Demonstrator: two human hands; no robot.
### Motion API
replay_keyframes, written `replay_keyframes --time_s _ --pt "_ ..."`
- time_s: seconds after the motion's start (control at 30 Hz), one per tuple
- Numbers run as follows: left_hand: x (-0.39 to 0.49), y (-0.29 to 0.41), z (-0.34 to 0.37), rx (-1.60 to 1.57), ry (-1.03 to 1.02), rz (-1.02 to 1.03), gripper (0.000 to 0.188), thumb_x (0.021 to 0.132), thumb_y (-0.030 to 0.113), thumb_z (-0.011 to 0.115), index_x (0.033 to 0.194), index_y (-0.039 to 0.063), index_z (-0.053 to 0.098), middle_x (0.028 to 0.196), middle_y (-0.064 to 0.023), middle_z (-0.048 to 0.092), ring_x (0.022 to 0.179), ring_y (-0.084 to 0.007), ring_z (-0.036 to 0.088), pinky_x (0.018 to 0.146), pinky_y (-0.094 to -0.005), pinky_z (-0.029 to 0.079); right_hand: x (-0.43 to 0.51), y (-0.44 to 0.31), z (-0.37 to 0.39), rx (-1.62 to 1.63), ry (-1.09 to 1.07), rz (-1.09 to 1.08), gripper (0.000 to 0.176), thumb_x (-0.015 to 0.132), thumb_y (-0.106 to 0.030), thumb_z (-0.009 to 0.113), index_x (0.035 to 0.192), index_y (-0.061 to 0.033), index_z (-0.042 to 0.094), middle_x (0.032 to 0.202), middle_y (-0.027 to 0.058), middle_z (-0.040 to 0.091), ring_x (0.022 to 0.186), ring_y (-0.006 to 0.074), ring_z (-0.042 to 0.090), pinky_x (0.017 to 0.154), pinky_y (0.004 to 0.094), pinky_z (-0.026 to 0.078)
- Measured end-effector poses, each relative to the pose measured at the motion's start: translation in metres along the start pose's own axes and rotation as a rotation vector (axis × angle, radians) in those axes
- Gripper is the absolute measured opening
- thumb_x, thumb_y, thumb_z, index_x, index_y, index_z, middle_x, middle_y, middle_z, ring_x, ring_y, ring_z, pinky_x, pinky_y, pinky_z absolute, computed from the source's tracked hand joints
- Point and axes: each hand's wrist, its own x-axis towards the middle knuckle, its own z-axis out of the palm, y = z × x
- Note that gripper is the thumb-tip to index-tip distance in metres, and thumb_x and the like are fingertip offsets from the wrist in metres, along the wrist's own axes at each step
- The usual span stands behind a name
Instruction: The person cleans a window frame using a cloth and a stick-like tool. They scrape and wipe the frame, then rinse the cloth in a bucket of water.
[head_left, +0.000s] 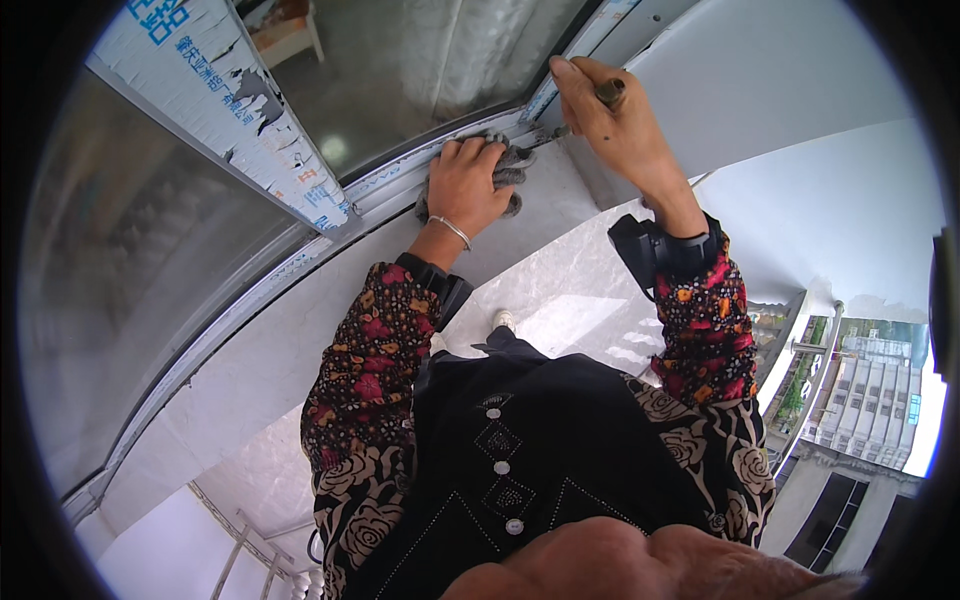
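Note:
My left hand (465, 184), with a metal bangle at its wrist, presses on a bunched grey cloth (512, 177). The cloth lies over the window's lower track and the edge of the stone sill (551, 180). My right hand (619, 124) grips a slim hand tool (610, 91) with a brownish, round handle end. Its narrow tip comes out below my fingers, close to the lower corner of the window frame (534, 112). My fist hides most of the tool, so its exact kind is unclear.
Partly torn printed protective film covers the aluminium mullion (255, 112). Glass panes (405, 67) stand on both sides of it. A white wall (780, 75) borders the sill on the right. Beyond a railing (825, 375) stand buildings outside. Tiled floor (562, 307) lies below.

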Motion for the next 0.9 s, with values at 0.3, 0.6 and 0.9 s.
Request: replay_keyframes --time_s 0.3,0.6,0.9 --pt "0.001 0.004 -0.005 -0.001 0.006 -0.023 0.048 0.060 0.022 0.076 0.106 0.013 0.065 0.104 -0.0038 0.060 0.098 -0.0268 0.054 0.083 -0.0392 0.045 0.008 0.000 0.002 0.017 -0.009 -0.039 0.037 0.096 -0.024 0.051 0.073 0.0045 0.050 0.057 0.0045 0.040 0.057 0.0096 0.034 0.051 0.0298 0.034" --pt "0.002 0.006 -0.004 -0.019 0.055 0.001 0.049 0.058 0.019 0.076 0.105 0.012 0.065 0.104 -0.0039 0.060 0.097 -0.0265 0.054 0.080 -0.0382 0.046 0.012 0.009 0.011 -0.004 -0.017 -0.012 0.038 0.098 -0.026 0.048 0.067 -0.0038 0.045 0.056 -0.0028 0.038 0.052 0.0057 0.036 0.048 0.0250 0.030" --pt "0.002 0.007 -0.004 -0.005 0.038 -0.007 0.049 0.059 0.021 0.077 0.106 0.013 0.065 0.104 -0.0033 0.060 0.097 -0.0255 0.054 0.081 -0.0385 0.045 0.023 0.010 0.002 0.067 -0.085 0.034 0.038 0.097 -0.026 0.050 0.068 -0.0011 0.046 0.055 -0.0013 0.037 0.054 0.0068 0.032 0.047 0.0270 0.030"
